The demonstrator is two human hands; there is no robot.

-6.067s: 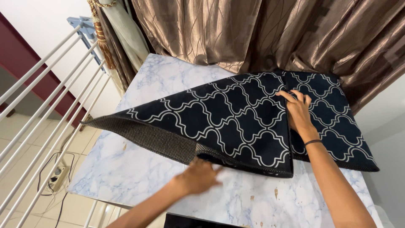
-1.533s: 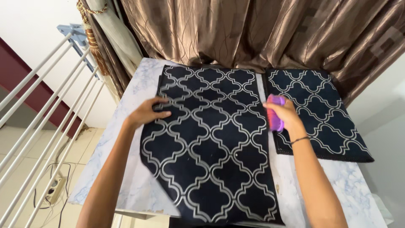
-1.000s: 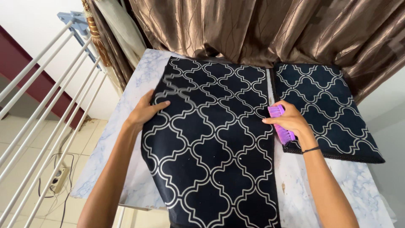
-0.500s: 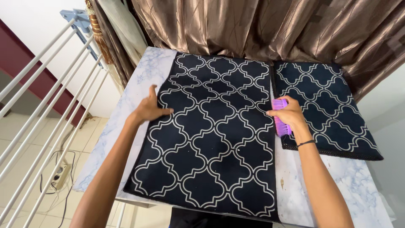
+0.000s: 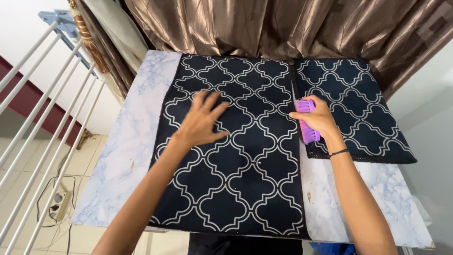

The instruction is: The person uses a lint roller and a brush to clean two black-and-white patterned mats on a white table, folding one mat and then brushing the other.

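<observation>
The left hand [image 5: 200,123] lies flat and released on the spread mat [image 5: 236,151] on the worktop [image 5: 127,156], best pressing firmly, while the right hand [image 5: 317,119] clenches the purple brush [image 5: 306,123] beside it, bristles down.

Brown curtains [image 5: 264,23] hang behind the marble desk [image 5: 125,156]; white railing bars [image 5: 33,118] stand left, a power strip [image 5: 59,205] on the floor.

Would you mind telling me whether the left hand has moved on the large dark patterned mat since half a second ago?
Yes. The left hand has slid from the large dark patterned mat's left edge toward its middle, fingers spread flat.
</observation>
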